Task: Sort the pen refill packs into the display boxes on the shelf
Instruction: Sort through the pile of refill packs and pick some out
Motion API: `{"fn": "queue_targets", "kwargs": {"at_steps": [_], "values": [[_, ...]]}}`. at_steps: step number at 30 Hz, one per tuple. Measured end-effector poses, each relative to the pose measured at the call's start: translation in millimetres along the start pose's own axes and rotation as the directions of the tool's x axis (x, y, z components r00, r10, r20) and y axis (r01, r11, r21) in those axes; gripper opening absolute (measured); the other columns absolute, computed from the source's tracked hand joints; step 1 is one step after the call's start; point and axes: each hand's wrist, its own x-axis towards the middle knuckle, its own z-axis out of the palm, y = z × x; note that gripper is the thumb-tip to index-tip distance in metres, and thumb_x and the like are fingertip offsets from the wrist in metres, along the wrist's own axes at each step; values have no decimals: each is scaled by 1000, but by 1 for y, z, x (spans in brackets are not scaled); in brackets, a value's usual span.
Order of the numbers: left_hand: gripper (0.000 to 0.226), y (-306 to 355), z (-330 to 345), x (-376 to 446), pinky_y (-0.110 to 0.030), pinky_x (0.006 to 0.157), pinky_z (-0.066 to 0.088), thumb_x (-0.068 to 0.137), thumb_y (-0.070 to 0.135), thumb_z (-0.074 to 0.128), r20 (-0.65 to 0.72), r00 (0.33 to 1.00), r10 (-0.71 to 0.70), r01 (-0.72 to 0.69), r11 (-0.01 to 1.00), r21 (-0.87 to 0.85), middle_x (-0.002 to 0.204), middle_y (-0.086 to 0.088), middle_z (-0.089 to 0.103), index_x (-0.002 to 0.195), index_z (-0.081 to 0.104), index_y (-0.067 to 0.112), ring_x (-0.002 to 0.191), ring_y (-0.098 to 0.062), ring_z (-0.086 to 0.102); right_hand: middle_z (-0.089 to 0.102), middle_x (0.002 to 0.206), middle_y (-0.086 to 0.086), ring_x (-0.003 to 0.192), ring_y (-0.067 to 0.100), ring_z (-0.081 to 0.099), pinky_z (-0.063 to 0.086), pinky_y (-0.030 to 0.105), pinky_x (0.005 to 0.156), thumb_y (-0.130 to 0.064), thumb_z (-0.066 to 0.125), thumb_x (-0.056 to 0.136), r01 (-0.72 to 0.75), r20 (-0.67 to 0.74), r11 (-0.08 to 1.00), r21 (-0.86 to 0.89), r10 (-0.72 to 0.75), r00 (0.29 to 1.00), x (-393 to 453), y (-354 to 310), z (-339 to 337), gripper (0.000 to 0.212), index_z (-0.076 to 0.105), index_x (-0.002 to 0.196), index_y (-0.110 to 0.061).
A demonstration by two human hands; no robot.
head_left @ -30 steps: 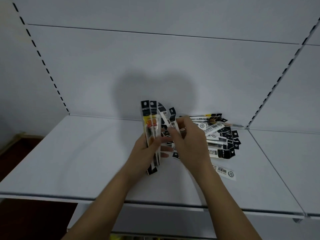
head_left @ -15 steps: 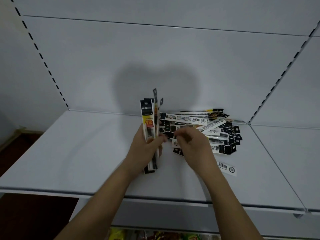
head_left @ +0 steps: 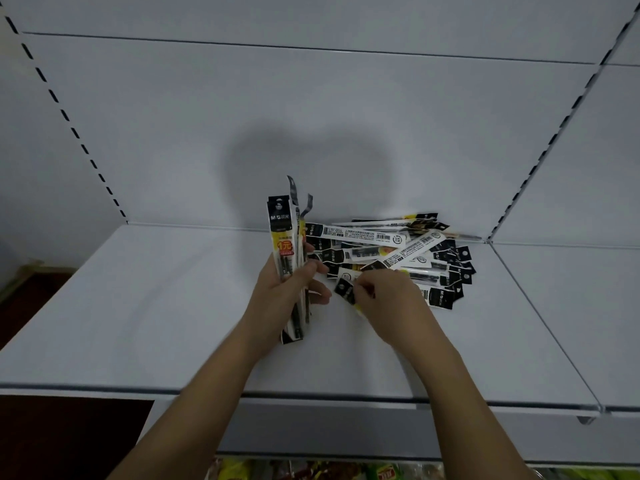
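Standing upright in left hand (head_left: pixel 287 292): bundle (head_left: pixel 289 258) of refill packs, grip curled round its lower half, bottom ends near shelf (head_left: pixel 138 306). Just right: right hand (head_left: pixel 391 299), grip pinching one pack (head_left: pixel 346 289) at pile's near edge. Further right: pile (head_left: pixel 408 251) of packs, lying flat on shelf against back panel (head_left: pixel 311 116).

a white metal shelf (head_left: pixel 145 306) runs across the view, with a white back panel (head_left: pixel 311 109) behind it. black-slotted uprights (head_left: pixel 74 133) slant at left and right. a soft shadow (head_left: pixel 304 168) falls on the panel. dark reddish floor (head_left: pixel 38 303) shows lower left; colourful packets (head_left: pixel 346 471) sit below, blurred.
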Motion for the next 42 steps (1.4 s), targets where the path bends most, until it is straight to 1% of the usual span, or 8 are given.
{"fn": "queue_targets", "kwargs": {"at_steps": [5,12,19,24,30,34,38,42], "values": [[21,2,1,-2,-42,76,58,100,9,49,67,997,-47,49,999,-18,111,-13,70,122,51,7,92,-33,71,61,67,4,46,10,49,40,26,48,-17,50,101,-83,-40,841,534,123,992,9,-13,-17,25,66,85,-11],[35,7,2,-10,-29,103,47,100,30,44,261,965,7,-50,986,157,126,11,66,133,54,30,121,-8,58,65,86,11,83,28,62,52,42,77,-9,49,101,123,-297,611,782,191,936,14,-36,-3,17,62,90,-13],[22,7,10,-12,-36,82,56,103,17,44,336,941,29,-83,986,146,100,-17,66,120,55,8,91,-28,68,61,109,5,96,14,63,55,34,79,-16,52,102,233,-400,582,779,175,900,7,-58,1,16,59,102,-30],[24,2,11,-6,-23,68,51,94,6,59,137,971,198,-226,944,240,87,10,66,117,53,7,78,-9,65,67,116,6,101,11,68,55,24,82,-32,65,89,157,-171,213,964,50,984,-3,-71,-11,57,38,139,-30],[32,-5,11,-6,-40,91,56,90,20,54,126,981,150,-190,884,428,109,6,68,119,59,32,106,-11,64,69,87,-8,85,12,69,58,33,79,-17,83,77,134,-194,557,820,50,980,-1,-76,4,35,61,102,-28],[35,-7,10,-9,-5,74,46,90,14,62,115,993,-26,-45,817,575,110,0,64,125,60,12,86,4,57,71,89,-2,85,14,70,58,31,78,-21,82,79,-28,-73,579,815,151,986,-2,-65,25,25,67,99,-18],[77,-7,8,-4,-28,97,43,82,46,52,168,980,-108,-27,763,646,133,-23,57,139,45,-5,123,-31,55,68,72,0,68,10,65,51,27,66,-24,74,88,-71,-37,610,790,163,986,0,-63,23,17,68,92,-8],[57,2,-6,6,-14,84,47,79,30,79,298,952,-74,-152,729,667,111,13,64,129,53,26,96,3,61,74,79,4,71,8,70,55,23,68,-21,64,95,-38,-150,563,826,284,947,-2,-68,4,17,70,96,-5]]}}
